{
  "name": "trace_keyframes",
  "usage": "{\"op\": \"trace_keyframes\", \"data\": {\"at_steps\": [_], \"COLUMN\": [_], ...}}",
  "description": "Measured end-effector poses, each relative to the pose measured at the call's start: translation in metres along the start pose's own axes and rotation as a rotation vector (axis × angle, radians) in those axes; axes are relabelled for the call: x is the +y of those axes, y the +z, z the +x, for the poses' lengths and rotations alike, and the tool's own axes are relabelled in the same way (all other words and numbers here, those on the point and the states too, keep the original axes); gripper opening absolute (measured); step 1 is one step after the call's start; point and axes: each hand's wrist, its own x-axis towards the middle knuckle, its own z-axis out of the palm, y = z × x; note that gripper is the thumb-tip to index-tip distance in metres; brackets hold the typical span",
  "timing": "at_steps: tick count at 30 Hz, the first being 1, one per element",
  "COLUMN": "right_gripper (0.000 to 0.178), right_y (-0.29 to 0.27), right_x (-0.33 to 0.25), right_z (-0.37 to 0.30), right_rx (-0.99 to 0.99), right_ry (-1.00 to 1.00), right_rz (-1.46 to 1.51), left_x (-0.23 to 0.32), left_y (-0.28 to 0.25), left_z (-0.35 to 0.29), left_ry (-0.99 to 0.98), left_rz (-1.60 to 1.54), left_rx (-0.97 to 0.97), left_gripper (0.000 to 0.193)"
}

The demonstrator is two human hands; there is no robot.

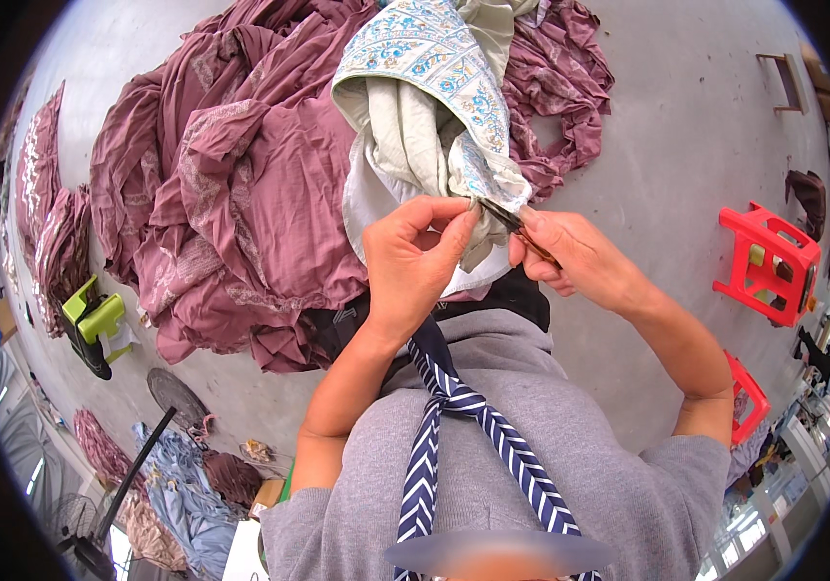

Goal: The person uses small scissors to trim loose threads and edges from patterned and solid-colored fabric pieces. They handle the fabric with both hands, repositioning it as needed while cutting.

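Observation:
A white cloth with a blue and tan floral border (439, 63) lies bunched over my lap, its pale greenish lining (400, 136) showing in folds. My right hand (580, 254) is closed around small scissors (500, 214) with dark blades and a brownish handle partly covered by the fingers. The blades point left, against the cloth's gathered edge. At their tips, my left hand (420, 247) pinches thumb and forefinger together. Whatever sits in that pinch is too small to make out.
A large heap of mauve fabric (270, 184) spreads over the grey floor to the left and behind the cloth. Red plastic stools (773, 261) stand at the right, and a lime-green one (100, 320) at the left. Blue fabric (183, 494) lies at lower left.

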Motion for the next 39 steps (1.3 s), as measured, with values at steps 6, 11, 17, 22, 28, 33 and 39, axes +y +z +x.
{"op": "trace_keyframes", "data": {"at_steps": [6,11,17,22,28,33,39], "right_gripper": [0.049,0.049,0.046,0.037,0.034,0.014,0.016], "right_y": [0.002,0.001,0.003,0.004,0.004,0.006,0.005], "right_x": [0.000,-0.002,-0.005,0.000,0.000,-0.027,-0.019], "right_z": [0.003,0.002,0.005,0.008,0.011,-0.002,0.019], "right_rx": [0.019,0.052,0.102,0.126,0.197,0.393,0.368], "right_ry": [-0.021,-0.012,-0.065,-0.136,-0.225,-0.408,-0.550], "right_rz": [-0.029,-0.075,-0.178,-0.245,-0.316,-0.533,-0.845], "left_x": [-0.002,0.002,0.000,0.000,0.000,-0.002,0.000], "left_y": [0.001,0.002,0.004,0.004,0.004,0.003,0.004], "left_z": [0.000,-0.001,-0.001,-0.001,-0.001,-0.002,-0.001], "left_ry": [0.027,0.090,0.289,0.322,0.318,0.248,0.315], "left_rz": [0.023,0.107,0.188,0.204,0.209,0.145,0.214], "left_rx": [-0.007,0.020,0.003,0.015,0.013,0.023,-0.015], "left_gripper": [0.011,0.010,0.011,0.011,0.010,0.009,0.008]}}
